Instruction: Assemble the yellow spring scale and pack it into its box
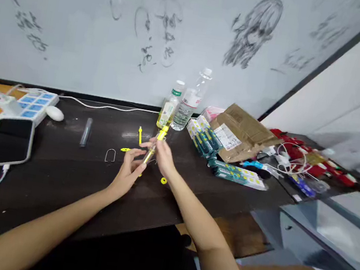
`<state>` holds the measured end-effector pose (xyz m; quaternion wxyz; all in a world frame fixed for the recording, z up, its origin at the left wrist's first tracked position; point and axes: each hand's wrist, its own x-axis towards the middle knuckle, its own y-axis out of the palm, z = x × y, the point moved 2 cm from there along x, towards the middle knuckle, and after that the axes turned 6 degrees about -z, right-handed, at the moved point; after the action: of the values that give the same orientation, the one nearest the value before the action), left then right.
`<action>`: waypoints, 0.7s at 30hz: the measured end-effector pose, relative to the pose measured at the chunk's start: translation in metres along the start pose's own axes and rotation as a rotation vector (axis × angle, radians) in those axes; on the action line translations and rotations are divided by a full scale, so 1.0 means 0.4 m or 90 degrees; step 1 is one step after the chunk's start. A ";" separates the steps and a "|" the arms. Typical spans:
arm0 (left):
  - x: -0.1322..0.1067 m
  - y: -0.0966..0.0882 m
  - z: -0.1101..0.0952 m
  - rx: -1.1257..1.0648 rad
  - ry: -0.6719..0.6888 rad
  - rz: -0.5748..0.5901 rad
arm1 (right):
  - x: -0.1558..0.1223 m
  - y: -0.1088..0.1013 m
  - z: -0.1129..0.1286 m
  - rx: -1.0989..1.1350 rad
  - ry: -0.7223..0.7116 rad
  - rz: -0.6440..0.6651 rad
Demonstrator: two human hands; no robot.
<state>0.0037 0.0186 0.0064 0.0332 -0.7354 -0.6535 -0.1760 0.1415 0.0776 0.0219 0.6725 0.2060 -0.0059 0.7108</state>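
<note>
Dark counter (53, 165) below a scribbled whiteboard (79, 38), where both your hands met on a clear-and-yellow tube.
Your left hand (129, 170) gripped its near end while your right hand (163, 156) pinched it close to the yellow far end, the tube (150, 152) slanting between them. Left of it lay a yellow stick (140, 135) and wire loop (110, 155); a yellow ring (163, 180) lay beside your right forearm.
</note>
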 end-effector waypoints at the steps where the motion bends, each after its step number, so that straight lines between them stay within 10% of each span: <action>1: -0.002 0.003 0.011 0.004 -0.036 0.025 | -0.014 0.016 -0.008 -0.020 0.031 0.030; 7: -0.001 0.007 0.033 -0.046 -0.157 0.073 | -0.039 0.048 -0.014 -0.171 0.029 0.164; 12: 0.014 0.000 0.027 -0.079 -0.180 0.032 | -0.015 -0.035 0.077 -0.333 -0.173 0.031; 21: 0.014 0.000 0.048 -0.072 -0.206 0.058 | -0.221 -0.556 0.233 -1.128 -0.245 -0.215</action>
<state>0.0082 0.0294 -0.0097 -0.1063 -0.7837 -0.6053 -0.0899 0.3820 -0.0123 0.0208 0.6666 -0.2717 -0.6295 0.2926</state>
